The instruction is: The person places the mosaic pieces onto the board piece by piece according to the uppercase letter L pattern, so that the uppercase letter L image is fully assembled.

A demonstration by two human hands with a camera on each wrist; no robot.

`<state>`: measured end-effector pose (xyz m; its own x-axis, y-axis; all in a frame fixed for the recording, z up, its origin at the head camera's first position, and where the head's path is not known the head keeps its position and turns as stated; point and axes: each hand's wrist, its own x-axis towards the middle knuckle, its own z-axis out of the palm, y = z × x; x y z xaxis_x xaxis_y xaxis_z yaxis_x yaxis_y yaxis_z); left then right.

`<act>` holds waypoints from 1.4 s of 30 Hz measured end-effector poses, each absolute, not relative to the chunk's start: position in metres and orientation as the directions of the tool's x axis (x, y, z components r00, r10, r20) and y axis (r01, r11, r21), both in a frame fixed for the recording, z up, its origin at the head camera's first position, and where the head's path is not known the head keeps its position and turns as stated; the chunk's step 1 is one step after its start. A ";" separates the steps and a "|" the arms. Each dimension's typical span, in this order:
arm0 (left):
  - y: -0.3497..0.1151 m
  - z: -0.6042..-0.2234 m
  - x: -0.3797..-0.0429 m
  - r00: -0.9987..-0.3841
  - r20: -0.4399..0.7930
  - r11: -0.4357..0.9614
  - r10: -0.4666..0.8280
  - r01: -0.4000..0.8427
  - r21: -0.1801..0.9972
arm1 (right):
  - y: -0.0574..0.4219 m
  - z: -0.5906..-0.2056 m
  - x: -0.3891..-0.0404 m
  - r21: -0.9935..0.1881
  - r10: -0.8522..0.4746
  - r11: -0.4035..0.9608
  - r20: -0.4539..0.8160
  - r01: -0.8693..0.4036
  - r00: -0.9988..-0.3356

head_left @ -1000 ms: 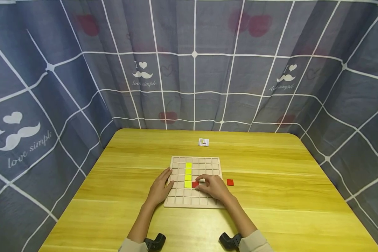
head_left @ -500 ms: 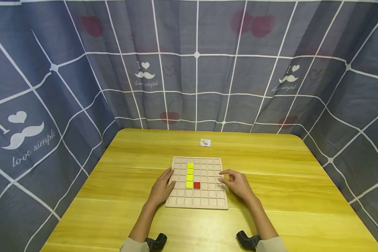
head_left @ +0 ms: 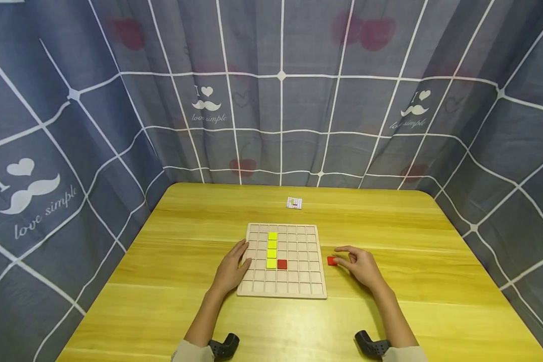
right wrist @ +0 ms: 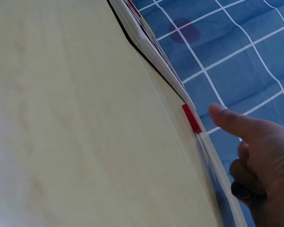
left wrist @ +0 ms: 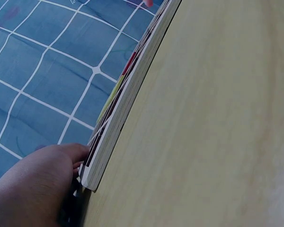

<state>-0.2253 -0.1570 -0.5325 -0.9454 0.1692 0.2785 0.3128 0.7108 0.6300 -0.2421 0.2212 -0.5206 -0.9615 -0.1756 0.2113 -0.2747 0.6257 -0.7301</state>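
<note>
A square wooden grid board (head_left: 298, 281) lies on the table in the head view. Several yellow tiles (head_left: 272, 245) form a column in its cells, and a red tile (head_left: 282, 264) sits right of the lowest one. My left hand (head_left: 230, 266) rests against the board's left edge, its thumb and fingers touching it; the left wrist view has the hand (left wrist: 42, 175) at the board's corner. To the right of the board, my right hand (head_left: 362, 266) hovers over a loose red tile (head_left: 331, 261), thumb and forefinger apart. In the right wrist view the thumb is clear of that tile (right wrist: 192, 118).
A small card (head_left: 294, 203) with a printed grid lies behind the board. The wooden table (head_left: 172, 266) extends around it to a checked curtain (head_left: 253, 100) at the back and sides. Black wrist devices (head_left: 224, 347) sit by both sleeves.
My right hand has left the red tile on the board and moved right, off the board, to the loose red tile. The left hand has stayed at the board's edge.
</note>
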 end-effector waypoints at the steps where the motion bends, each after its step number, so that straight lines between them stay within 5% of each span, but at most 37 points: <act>1: -0.157 -0.532 -0.225 -0.946 0.278 0.711 0.168 0.311 0.630 | 0.222 -0.521 -0.242 -0.723 -0.190 0.634 0.200 -0.276 -0.961; 9: -0.156 -0.530 -0.225 -0.950 0.268 0.714 0.161 0.299 0.633 | 0.224 -0.526 -0.243 -0.641 -0.232 0.705 0.194 -0.302 -0.953; 25: -0.156 -0.530 -0.224 -0.950 0.268 0.713 0.158 0.298 0.635 | 0.174 -0.507 -0.246 -0.662 -0.249 0.578 0.413 -0.476 -0.876; 42: -0.157 -0.533 -0.225 -0.948 0.270 0.713 0.166 0.305 0.632 | 0.128 -0.519 -0.243 -0.623 -0.407 0.605 0.295 -0.497 -0.865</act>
